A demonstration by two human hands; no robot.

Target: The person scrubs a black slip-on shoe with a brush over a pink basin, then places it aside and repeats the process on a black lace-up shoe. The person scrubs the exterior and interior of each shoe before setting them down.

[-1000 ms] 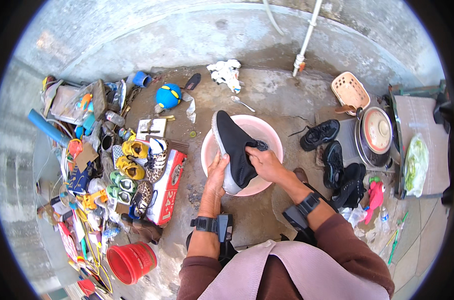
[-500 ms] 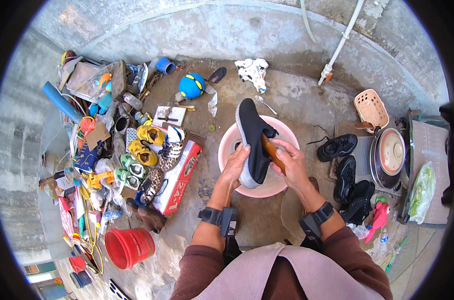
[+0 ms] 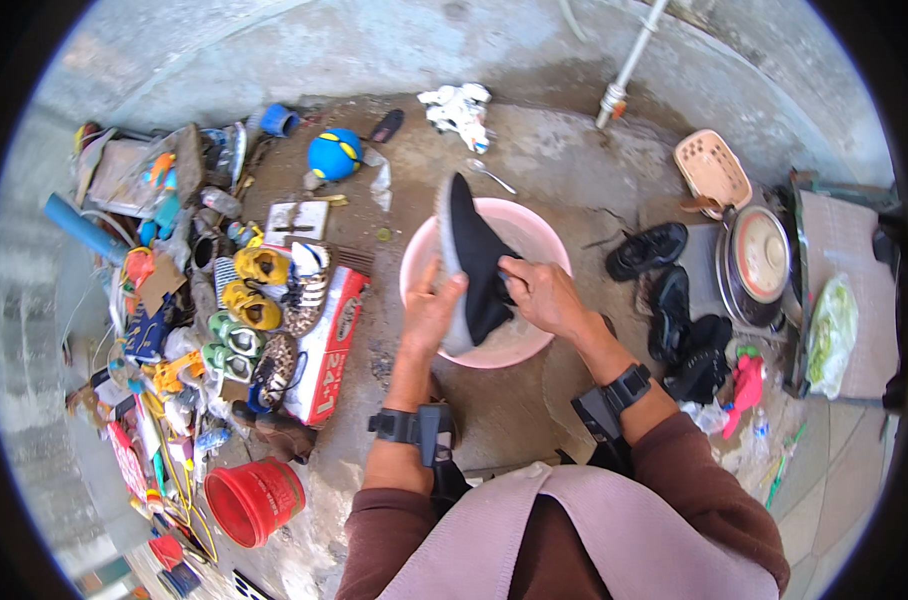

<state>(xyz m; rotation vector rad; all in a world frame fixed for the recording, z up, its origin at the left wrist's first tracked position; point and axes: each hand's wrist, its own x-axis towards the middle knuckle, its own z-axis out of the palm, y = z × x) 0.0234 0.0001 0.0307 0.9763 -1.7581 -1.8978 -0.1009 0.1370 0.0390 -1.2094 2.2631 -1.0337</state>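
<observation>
The head-worn wide fisheye camera looks steeply down, from fairly near, onto the black, grey-soled fabric shoe (image 3: 467,237).

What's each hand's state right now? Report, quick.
Left hand: holding the black shoe from its sole side.
Right hand: closed at the shoe's opening; what it grips cannot be told.

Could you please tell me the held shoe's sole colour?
The sole is light grey, clearest in the head view.
</observation>
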